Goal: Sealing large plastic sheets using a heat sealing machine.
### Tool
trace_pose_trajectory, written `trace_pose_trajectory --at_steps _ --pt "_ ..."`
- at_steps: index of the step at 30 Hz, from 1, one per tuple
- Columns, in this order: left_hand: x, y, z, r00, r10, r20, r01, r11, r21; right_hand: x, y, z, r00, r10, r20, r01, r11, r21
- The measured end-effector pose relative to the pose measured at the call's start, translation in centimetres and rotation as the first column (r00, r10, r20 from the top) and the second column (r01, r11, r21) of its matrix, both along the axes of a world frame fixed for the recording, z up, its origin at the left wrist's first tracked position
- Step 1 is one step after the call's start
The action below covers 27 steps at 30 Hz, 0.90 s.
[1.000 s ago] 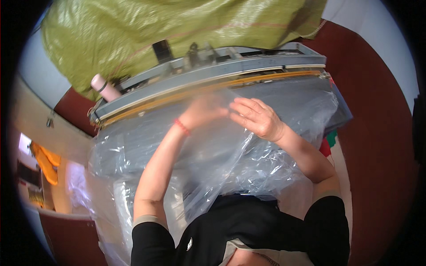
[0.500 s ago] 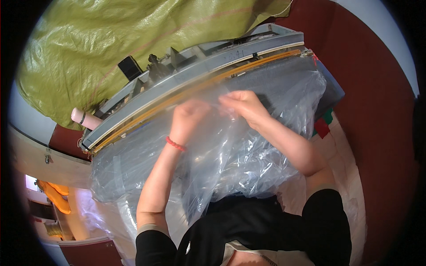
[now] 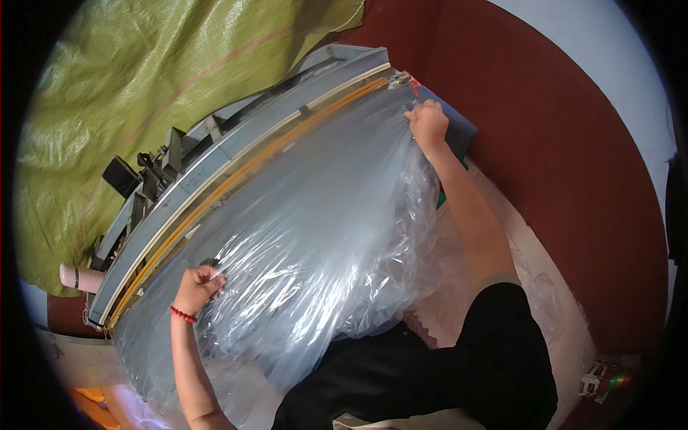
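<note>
Plastic film [image 3: 315, 244], clear and wrinkled, lies spread wide across the long grey sealing machine [image 3: 236, 154], and we take that machine as our landmark. The film covers the machine's near side from one end to the other and spills off the front edge toward our body, where it bunches in glossy folds.

Our left hand [image 3: 195, 285] sits at the machine's left end, just below the yellow-orange strip [image 3: 236, 175] that runs the length of it. Its fingers are curled closed on a pinch of the film, and a red bead bracelet [image 3: 183, 314] circles the wrist.

Our right hand [image 3: 427, 123] is stretched out to the machine's far right end, close to the tip of the yellow-orange strip. Its fingers are bent down and closed on the film's edge, with the sheet pulled into taut creases that fan out from that grip. The two hands are well apart, with the sheet drawn between them.

Behind the machine, a yellow-green woven tarp [image 3: 143, 86] fills the upper left. A pale pink tube [image 3: 80, 278] pokes out beside the machine's left end. To the right of the machine lies dark red floor [image 3: 566, 179]. Our black sleeve [image 3: 502, 344] covers the right upper arm.
</note>
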State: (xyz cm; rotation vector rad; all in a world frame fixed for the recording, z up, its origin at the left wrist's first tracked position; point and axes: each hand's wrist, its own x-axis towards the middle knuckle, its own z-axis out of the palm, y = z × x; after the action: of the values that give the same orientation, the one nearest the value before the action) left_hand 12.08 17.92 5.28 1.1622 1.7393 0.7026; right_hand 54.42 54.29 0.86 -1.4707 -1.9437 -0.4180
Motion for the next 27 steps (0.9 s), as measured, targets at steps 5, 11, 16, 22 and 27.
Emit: trace_pose_trajectory --at_steps 5,11,16,22,27 --pt "-1.8 -2.2 0.2 0.998 0.064 0.011 -0.064 0.997 -0.032 1.2 3.0 -0.7 0.981 -0.115 -0.156 0.094 0.986 -0.136" --pt "-6.4 -10.1 2.3 0.977 0.201 -0.072 -0.208 0.972 -0.109 -1.1 4.3 -1.8 0.963 -0.183 -0.196 0.169 0.982 -0.085" --pt "-11.1 -16.5 2.0 0.547 -0.010 -0.837 -0.089 0.994 -0.070 -1.2 4.3 -0.2 0.986 -0.154 -0.057 0.121 0.914 -0.388" --pt "-10.7 -14.4 1.0 0.756 0.627 0.188 -0.654 0.717 0.239 2.8 8.0 -3.0 0.989 -0.033 -0.144 -0.009 0.959 -0.283" --pt "-13.8 -14.3 -4.0 0.651 0.758 -0.035 -0.673 0.599 0.434 5.8 13.1 -5.7 0.941 0.171 -0.292 -0.244 0.941 -0.235"
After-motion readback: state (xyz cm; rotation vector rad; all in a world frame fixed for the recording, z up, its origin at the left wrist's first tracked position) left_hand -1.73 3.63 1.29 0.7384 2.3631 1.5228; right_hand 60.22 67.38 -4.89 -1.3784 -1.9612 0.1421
